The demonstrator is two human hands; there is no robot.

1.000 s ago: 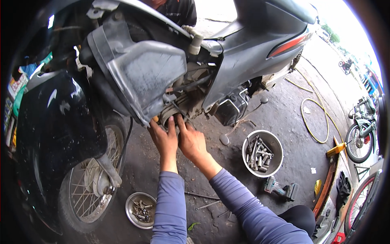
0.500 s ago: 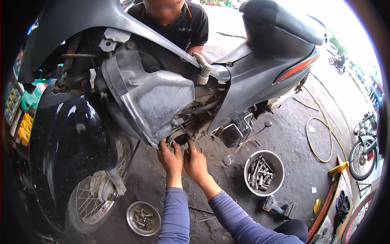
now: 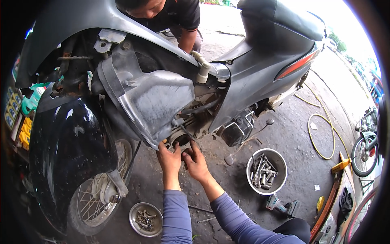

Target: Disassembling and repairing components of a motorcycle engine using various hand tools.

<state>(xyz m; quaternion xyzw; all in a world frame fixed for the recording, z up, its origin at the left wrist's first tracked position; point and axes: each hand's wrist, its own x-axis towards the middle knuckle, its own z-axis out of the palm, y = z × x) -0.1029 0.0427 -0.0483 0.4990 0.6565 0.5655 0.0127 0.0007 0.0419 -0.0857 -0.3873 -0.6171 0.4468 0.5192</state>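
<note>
Both my hands are low under the motorbike's grey plastic air box point(image 3: 158, 95), at a round, dark-mouthed metal engine part point(image 3: 181, 139). My left hand point(image 3: 168, 162) is closed at the part's left side, its index finger up near a small orange-yellow piece and its thumb at the lower rim. Against the right rim rests the index finger of my right hand point(image 3: 198, 164); its thumb is bent in and the other fingers are curled. The far sides of the fingertips are hidden by the part.
Beyond the frame leans a co-worker point(image 3: 178, 20). A metal bowl of sockets and wrenches point(image 3: 248, 179) and a cordless power tool point(image 3: 282, 206) lie at right. A small dish of bolts point(image 3: 134, 223) is near the front wheel point(image 3: 95, 199). A yellow hose point(image 3: 310, 138) loops farther right.
My right hand has drawn slightly down and its thumb has bent inward. My left hand stays at the round part. The co-worker has leaned down and to the left.
</note>
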